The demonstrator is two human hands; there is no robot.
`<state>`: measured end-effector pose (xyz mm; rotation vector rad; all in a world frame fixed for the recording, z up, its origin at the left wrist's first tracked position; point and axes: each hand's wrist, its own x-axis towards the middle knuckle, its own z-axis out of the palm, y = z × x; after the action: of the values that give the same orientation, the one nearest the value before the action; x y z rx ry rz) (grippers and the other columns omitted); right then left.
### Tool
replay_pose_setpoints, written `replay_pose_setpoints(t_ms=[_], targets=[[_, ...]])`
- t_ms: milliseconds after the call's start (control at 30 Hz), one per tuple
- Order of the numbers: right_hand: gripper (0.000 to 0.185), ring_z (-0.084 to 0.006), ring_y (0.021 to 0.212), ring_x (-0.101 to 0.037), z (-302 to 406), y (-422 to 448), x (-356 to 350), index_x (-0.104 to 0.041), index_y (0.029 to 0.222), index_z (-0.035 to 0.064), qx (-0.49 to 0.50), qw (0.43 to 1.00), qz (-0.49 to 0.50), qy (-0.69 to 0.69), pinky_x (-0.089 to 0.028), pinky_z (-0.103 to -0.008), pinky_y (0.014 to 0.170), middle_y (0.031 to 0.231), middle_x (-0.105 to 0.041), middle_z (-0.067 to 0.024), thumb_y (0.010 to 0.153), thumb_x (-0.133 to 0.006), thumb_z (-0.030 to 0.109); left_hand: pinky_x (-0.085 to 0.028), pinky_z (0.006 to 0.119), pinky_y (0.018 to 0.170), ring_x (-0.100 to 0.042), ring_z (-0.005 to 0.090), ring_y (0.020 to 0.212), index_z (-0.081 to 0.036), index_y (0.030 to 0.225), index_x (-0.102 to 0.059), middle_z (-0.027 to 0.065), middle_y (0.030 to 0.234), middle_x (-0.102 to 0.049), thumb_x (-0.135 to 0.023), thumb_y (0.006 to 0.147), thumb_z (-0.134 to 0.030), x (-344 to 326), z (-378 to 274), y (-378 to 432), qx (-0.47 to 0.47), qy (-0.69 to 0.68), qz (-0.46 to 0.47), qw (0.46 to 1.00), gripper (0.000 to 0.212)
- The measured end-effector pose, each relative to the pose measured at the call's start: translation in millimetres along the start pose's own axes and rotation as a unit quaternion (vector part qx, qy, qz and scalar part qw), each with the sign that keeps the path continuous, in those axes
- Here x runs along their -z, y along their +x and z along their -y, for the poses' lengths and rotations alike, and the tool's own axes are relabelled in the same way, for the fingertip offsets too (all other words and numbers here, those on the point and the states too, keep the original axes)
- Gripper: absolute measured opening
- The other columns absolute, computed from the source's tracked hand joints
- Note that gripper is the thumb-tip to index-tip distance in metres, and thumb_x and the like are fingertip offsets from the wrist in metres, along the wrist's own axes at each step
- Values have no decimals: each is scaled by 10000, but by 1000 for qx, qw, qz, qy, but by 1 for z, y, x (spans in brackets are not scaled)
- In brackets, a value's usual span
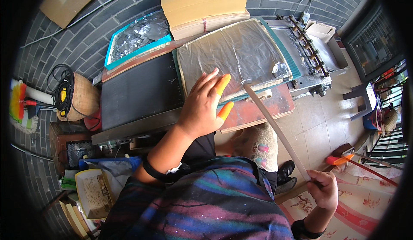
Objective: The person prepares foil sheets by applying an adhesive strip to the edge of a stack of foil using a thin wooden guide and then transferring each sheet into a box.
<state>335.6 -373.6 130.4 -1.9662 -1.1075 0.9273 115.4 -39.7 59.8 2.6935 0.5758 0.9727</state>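
Note:
My left hand [206,103], with orange finger cots on its thumb and one finger, is spread over the near edge of a stack of sheets topped by a thin, wrinkled translucent film [232,53]. Nothing shows in its grasp. My right hand [322,188], at the lower right, pinches the near end of a long, thin, flat strip [277,130]. The strip's far end meets the stack's near edge. Beneath the stack lies a green ribbed mat [284,53]. A small crumpled silvery piece [281,69] lies on the film's right corner.
A dark flat surface [138,88] lies left of the stack. Behind are a turquoise tray [138,59] of crumpled foil and a block of yellow paper [205,4]. At right stands a metal machine [309,53]. A worn reddish board [258,108] juts out in front. A grey stool [364,98] stands farther right.

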Motion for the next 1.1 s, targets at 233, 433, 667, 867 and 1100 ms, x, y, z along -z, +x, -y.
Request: replay_pose_setpoints(t_ms=[233,433,667,867,1100], targets=[[347,-188,546,-585,-3,-4,-1,-649,1011,-65,3,1000,22,16,-455,-276,546,646,-581,-120,665,-641,-76,-320,497,1117,-474,368,1273,-23,1388,-413,210,1329,-524,-711,807,-165,-3,-1,-5,9,1,22,1000,668],[357,-196,544,-585,-4,-3,-3,-644,1025,-64,10,1000,24,17,-454,-279,544,645,-582,-123,669,-643,-78,-316,496,1120,-475,362,1273,-16,1387,-404,194,1323,-531,-711,808,-168,-3,-1,-6,13,4,18,1000,673],[333,-190,533,-575,-2,3,-9,-644,1019,-62,25,999,23,6,-443,-278,532,638,-575,-116,687,-629,-85,-340,490,1104,-543,316,1205,-23,1371,-421,123,1227,-607,-719,797,-140,-2,-1,-8,7,-8,-3,1000,657],[278,-94,530,-509,-2,11,-21,-605,1049,-86,29,998,21,51,-388,-243,494,647,-571,-54,772,-603,-60,-400,477,1061,-626,252,1090,-49,1272,-527,62,1109,-677,-724,799,-118,-1,4,-8,-32,19,-38,999,517],[262,-103,568,-517,-1,19,-44,-602,1038,-79,-25,993,-12,115,-415,-247,530,651,-570,-63,776,-604,-65,-424,455,1025,-640,231,1038,-45,1240,-567,85,1054,-682,-684,830,-89,-5,10,-11,-51,53,-72,995,428]])
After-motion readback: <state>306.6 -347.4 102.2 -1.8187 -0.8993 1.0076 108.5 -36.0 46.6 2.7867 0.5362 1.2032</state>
